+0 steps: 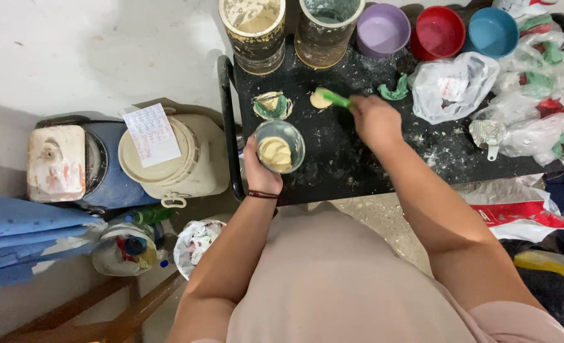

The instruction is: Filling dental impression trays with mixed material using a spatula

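Observation:
My left hand (259,171) grips a clear cup (280,146) holding pale yellow paste, held over the near left edge of a black table (332,165). My right hand (374,121) is closed on a green spatula (332,97), whose tip carries a lump of the same yellow paste (320,100) above the table. A small round dish (272,105) with green and yellow paste sits just left of the spatula tip. A crumpled green scrap (394,91) lies to the right of it.
Two tall smeared containers (254,32) (325,30) and purple (383,28), red (437,32) and blue (491,30) bowls line the table's far edge. Plastic bags (453,86) and a metal strainer (488,134) crowd the right. A cream lidded bucket (167,159) with a paper stands on the floor at left.

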